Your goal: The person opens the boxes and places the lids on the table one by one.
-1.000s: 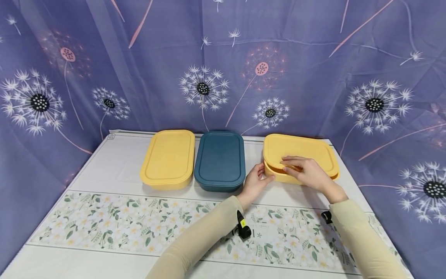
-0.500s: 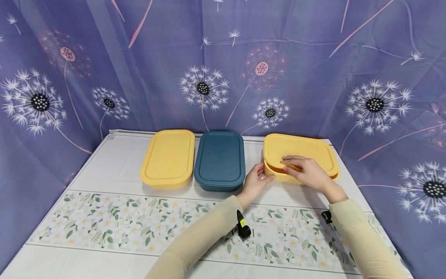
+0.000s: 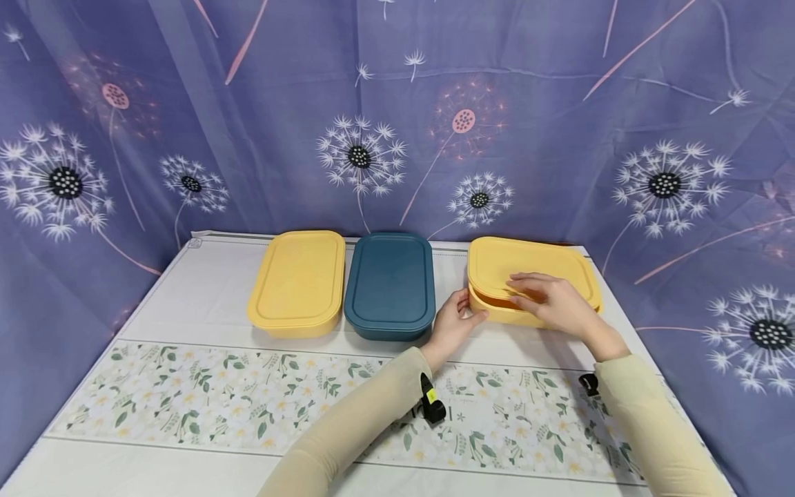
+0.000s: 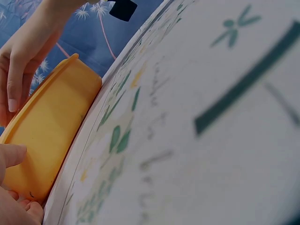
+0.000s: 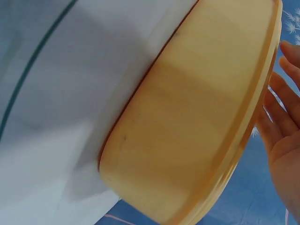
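Observation:
At the right of the table, in the head view, lies a yellow lidded box (image 3: 515,317). Its yellow lid (image 3: 528,259) sits askew, with a dark gap along the front edge. My left hand (image 3: 450,329) grips the box's left front corner, thumb on the front wall; the left wrist view shows that thumb (image 4: 14,155) against the yellow side. Over the lid's front edge hovers my right hand (image 3: 557,306), its fingers loosely bent. Those fingers (image 5: 281,110) are spread beside the rim in the right wrist view, with nothing visibly held. The box's inside is hidden.
A dark blue lidded box (image 3: 391,283) stands left of my left hand, and a second yellow lidded box (image 3: 298,279) is beside it. Beneath them is a white tablecloth (image 3: 205,290) with a floral band. A purple dandelion curtain (image 3: 279,138) hangs around the table.
My right hand has shifted slightly right, its fingertips drawing back from the lid's front edge. The left hand keeps its grip on the box corner. The head view has turned very slightly.

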Motion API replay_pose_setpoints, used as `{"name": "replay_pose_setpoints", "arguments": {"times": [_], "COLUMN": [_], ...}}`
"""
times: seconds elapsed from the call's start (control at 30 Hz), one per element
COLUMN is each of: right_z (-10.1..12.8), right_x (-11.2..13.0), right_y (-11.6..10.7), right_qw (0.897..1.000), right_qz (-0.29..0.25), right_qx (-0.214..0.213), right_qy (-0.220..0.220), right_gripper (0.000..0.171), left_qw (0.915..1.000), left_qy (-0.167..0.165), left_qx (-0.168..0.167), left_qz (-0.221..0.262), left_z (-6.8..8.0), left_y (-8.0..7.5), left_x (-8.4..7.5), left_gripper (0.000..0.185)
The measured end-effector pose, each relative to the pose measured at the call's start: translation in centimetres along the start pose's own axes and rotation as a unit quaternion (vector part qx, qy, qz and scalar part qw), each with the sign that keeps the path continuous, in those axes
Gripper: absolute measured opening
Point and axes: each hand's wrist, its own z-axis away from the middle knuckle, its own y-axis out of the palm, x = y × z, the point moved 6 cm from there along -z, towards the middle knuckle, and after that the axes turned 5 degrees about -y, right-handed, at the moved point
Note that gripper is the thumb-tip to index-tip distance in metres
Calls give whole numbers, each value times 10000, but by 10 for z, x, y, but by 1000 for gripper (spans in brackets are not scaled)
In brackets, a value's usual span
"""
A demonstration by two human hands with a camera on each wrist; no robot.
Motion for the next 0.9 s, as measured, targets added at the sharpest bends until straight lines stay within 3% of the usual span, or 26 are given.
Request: {"name": "replay_pose_setpoints", "arguments": {"times": [0.33,0.9], "right_z": [3,6], "right_x": [-1,-3], "right_y": [-8,-7], "right_qw": [9991,9986], "right_qz": [217,351], "right_qx": [-72,153], "right_qy": [-364,-376], "right_gripper": [34,36], "left_qw": [10000,10000], "left_qy": [13,13], "left_qx": [-6,45], "left_qz": [65,79], "left_z": [1,1], "left_y": [-1,0], "left_x": [-2,-2], "left_gripper": [59,59]}}
